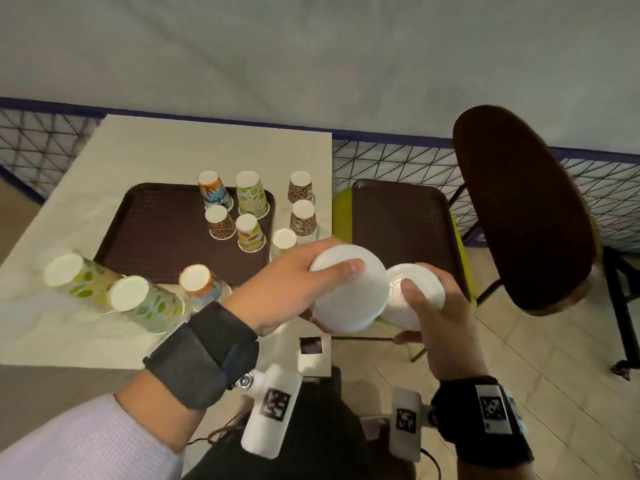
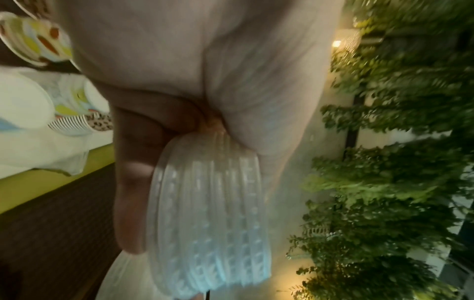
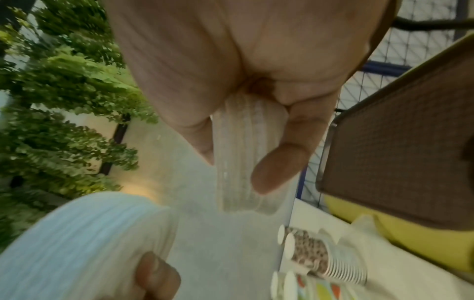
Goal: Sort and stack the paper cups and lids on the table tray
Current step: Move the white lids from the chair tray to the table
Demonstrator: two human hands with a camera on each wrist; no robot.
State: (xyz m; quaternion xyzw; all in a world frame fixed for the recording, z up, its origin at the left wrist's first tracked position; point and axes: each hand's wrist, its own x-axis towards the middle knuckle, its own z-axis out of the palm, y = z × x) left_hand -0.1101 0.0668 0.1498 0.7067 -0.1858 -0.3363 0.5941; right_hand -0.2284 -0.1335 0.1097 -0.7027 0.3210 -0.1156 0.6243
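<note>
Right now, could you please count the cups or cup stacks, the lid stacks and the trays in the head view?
Cups or cup stacks: 10
Lid stacks: 2
Trays: 2
Total: 14

Pale square-cornered desk (image 1: 145, 147) against dark wire-mesh fence with blue top rail (image 1: 398, 164). Plain grey wall (image 1: 311, 57) behind fence. Dark brown rounded wooden chair back (image 1: 519, 209) at right, black frame. Beige tiled floor (image 1: 540, 348). Green foliage (image 2: 400, 142) in wrist views, blurred; warm lamp glow low.
</note>
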